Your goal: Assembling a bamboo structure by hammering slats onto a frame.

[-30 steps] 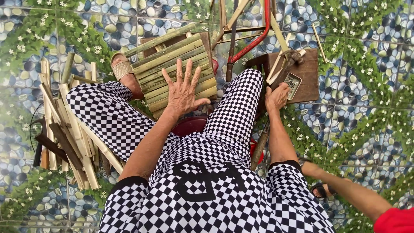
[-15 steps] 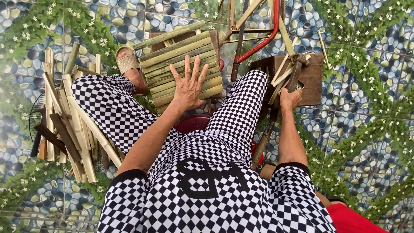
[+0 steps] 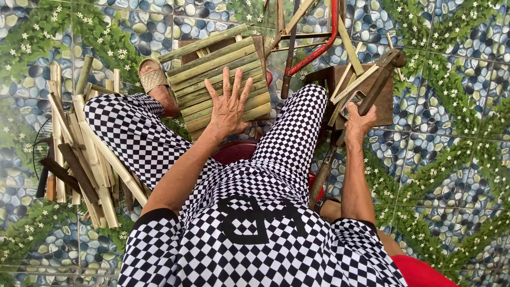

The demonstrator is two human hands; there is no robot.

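The left hand is lying flat, fingers spread, on the bamboo slat panel, gripping nothing. The panel is resting between the person's knees, over the red stool. Right of the panel, the right hand is closing around a dark hammer handle above the brown wooden block. Left of the panel, loose bamboo sticks are lying piled on the floor.

Bright, even daylight fills the head view, with soft, faint shadows and no harsh glare. Colours are vivid and detail is sharp at the centre. The wide lens bends the tile lines and stretches shapes towards the edges
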